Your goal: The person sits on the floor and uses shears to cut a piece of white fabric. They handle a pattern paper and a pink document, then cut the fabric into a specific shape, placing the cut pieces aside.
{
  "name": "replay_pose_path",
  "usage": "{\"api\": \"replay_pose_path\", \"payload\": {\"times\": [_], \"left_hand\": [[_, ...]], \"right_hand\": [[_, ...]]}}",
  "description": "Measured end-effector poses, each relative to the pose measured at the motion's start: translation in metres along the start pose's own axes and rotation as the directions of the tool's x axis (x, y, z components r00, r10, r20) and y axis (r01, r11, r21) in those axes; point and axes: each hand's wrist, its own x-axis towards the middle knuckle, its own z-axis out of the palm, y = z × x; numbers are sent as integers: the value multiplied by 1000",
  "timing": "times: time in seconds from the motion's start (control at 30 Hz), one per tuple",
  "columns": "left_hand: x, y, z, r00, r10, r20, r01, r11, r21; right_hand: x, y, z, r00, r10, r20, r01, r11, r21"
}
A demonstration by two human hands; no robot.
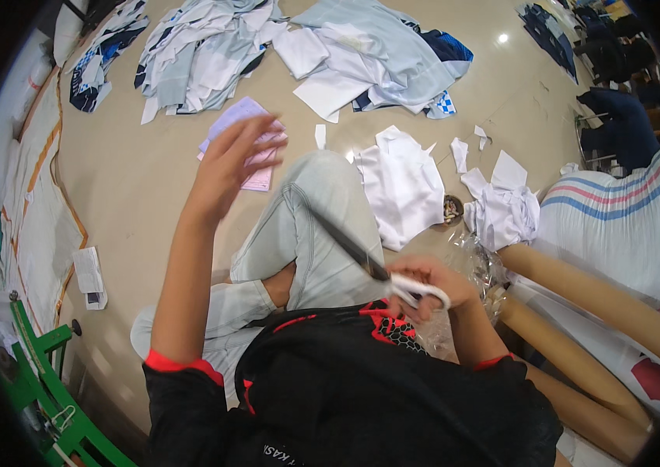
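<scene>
My right hand (445, 282) grips a pair of scissors (355, 251) by its white handles, close in front of my body. The dark blades point up and left across my bent knee. My left hand (238, 158) is raised over a few pink and lilac sheets (256, 177) on the floor, fingers stretched out and slightly blurred. Nothing shows in it; whether it touches the sheets I cannot tell. Beyond my knee, to the right, lies a piece of white fabric (401, 185).
Heaps of pale fabric (209, 58) and grey-white cloth (380, 47) lie ahead. Crumpled white cloth (505, 210), a small round bowl (453, 208), brown tubes (579, 292) and a striped white sack (617, 226) are on the right. A green metal frame (54, 389) stands near left.
</scene>
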Motion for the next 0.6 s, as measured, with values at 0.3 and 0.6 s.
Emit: {"api": "replay_pose_path", "payload": {"times": [0.3,0.6], "left_hand": [[-129,-77,55,977,-200,-69,156,902,-404],[-174,-91,-26,865,20,-501,-203,927,-315]], "right_hand": [[87,-14,65,985,-170,17,99,486,-868],[152,-28,-167,921,-360,-150,-228,-184,-956]]}}
